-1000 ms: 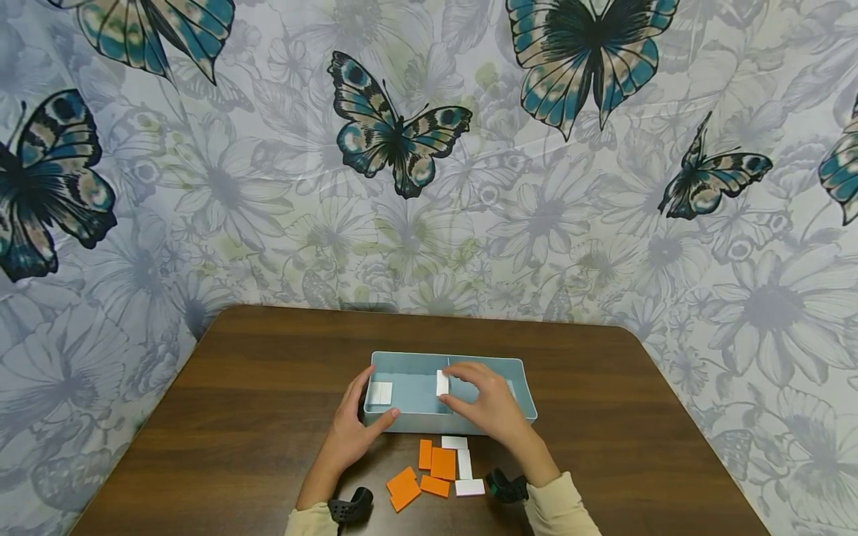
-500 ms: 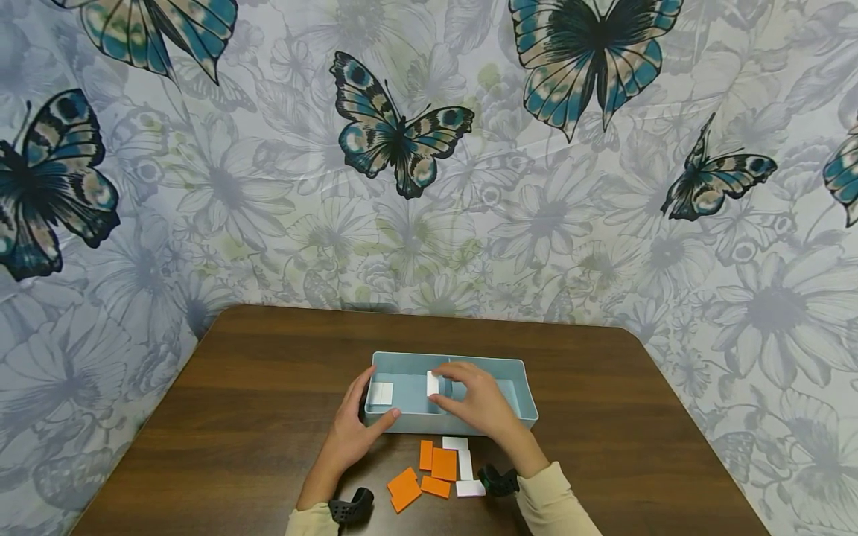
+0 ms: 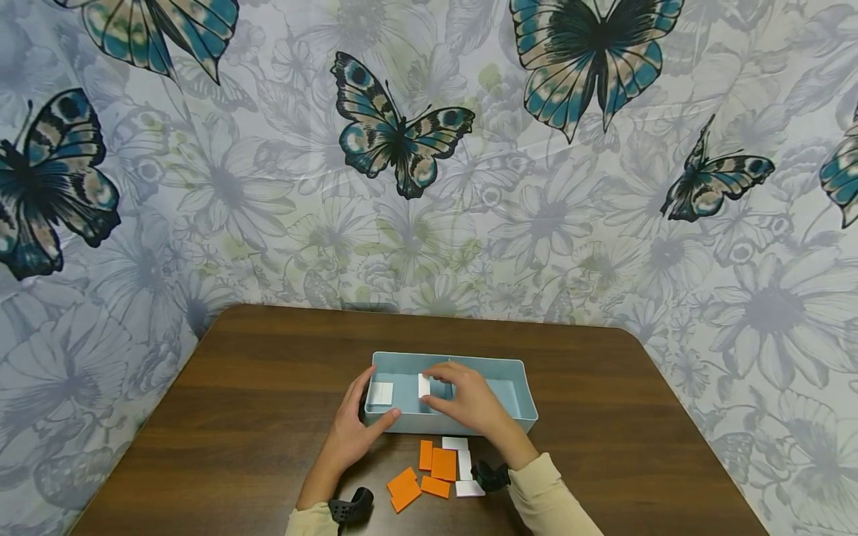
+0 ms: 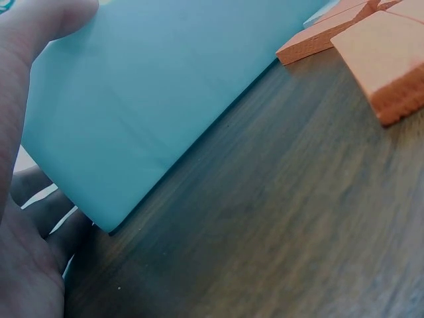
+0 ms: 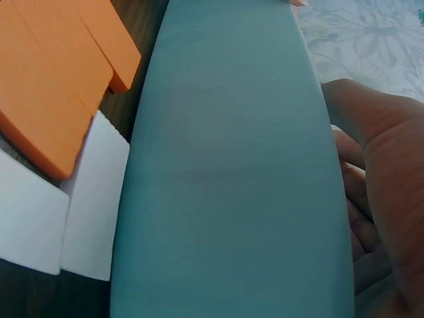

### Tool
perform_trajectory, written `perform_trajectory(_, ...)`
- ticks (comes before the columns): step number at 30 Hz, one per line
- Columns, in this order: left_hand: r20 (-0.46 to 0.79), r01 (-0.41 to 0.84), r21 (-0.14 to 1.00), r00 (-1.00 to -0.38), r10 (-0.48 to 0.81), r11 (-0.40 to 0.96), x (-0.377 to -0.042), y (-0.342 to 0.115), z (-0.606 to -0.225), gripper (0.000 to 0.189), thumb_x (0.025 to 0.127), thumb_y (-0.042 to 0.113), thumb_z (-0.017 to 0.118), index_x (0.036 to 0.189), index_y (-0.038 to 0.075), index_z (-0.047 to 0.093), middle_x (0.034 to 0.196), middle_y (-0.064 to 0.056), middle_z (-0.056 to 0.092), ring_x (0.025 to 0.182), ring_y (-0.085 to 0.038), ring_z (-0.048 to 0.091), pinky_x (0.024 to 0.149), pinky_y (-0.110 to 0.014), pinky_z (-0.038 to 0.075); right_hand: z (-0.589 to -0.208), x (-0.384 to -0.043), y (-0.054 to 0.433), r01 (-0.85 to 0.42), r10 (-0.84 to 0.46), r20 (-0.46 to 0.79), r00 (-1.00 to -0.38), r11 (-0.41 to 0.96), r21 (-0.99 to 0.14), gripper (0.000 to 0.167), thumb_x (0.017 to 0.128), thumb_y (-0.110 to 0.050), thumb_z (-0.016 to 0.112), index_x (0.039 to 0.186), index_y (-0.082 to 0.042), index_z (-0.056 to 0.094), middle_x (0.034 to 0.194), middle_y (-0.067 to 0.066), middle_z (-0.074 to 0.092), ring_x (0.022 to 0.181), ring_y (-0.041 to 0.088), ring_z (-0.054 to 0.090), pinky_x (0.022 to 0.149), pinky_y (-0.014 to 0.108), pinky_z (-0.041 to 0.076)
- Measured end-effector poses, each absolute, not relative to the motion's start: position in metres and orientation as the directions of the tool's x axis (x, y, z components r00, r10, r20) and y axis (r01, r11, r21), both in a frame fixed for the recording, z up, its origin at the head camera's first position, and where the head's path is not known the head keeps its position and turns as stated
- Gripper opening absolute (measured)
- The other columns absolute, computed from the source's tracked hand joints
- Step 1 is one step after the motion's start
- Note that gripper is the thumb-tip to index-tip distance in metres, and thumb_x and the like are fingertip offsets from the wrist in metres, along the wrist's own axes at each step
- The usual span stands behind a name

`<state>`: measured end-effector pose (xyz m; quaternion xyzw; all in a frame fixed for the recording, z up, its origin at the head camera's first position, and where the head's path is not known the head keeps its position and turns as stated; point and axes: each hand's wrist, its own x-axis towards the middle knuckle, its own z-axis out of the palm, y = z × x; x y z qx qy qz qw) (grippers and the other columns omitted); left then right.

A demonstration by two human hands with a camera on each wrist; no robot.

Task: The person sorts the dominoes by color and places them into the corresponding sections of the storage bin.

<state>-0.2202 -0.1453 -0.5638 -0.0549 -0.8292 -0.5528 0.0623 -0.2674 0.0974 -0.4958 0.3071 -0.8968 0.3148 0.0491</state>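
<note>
A light blue divided box (image 3: 415, 423) stands on the table. My left hand (image 3: 354, 428) grips its left end, with the thumb at the front wall and the fingers round the left side. Inside the left compartment lies a white block (image 3: 381, 393). My right hand (image 3: 469, 398) reaches over the box and pinches another white block (image 3: 424, 385) between thumb and fingers, left of the divider. From the right wrist view, the box's wall (image 5: 232, 165) hides that block and the fingertips.
Several orange blocks (image 3: 443, 463) lie on the wooden table (image 3: 268, 387) just in front of the box. Beside them are white blocks (image 3: 465, 465). Behind the table hangs a butterfly-patterned cloth (image 3: 536, 223).
My right hand has moved left with the white block, from near the divider farther into the left compartment. The left hand stays at the box's left end.
</note>
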Motion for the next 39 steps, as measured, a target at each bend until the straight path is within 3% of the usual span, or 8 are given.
perform_trajectory(24, 0.126, 0.125, 0.911, -0.992, 0.024, 0.392, -0.221, -0.147, -0.566, 0.09, 0.089, 0.049, 0.078, 0.162, 0.029, 0.03, 0.167, -0.01, 0.029, 0.15, -0.041, 0.034, 0.114, -0.074, 0.028, -0.497, -0.277, 0.073, -0.618, -0.591, 0.217, -0.777, 0.647, -0.446, 0.041, 0.091, -0.033, 0.08, 0.127, -0.012, 0.073, 0.125, 0.001, 0.072, 0.108, 0.018, 0.07, 0.093, 0.036, 0.059)
perform_trajectory(39, 0.129, 0.127, 0.914, -0.991, 0.02, 0.384, -0.22, -0.147, -0.564, 0.088, 0.09, 0.042, 0.079, 0.162, 0.03, 0.03, 0.167, -0.01, 0.029, 0.15, -0.042, 0.034, 0.114, -0.074, 0.029, -0.499, -0.285, 0.06, -0.63, -0.613, 0.196, -0.765, 0.651, -0.423, 0.038, 0.09, -0.033, 0.082, 0.122, -0.014, 0.074, 0.121, 0.001, 0.073, 0.101, 0.019, 0.072, 0.087, 0.032, 0.059)
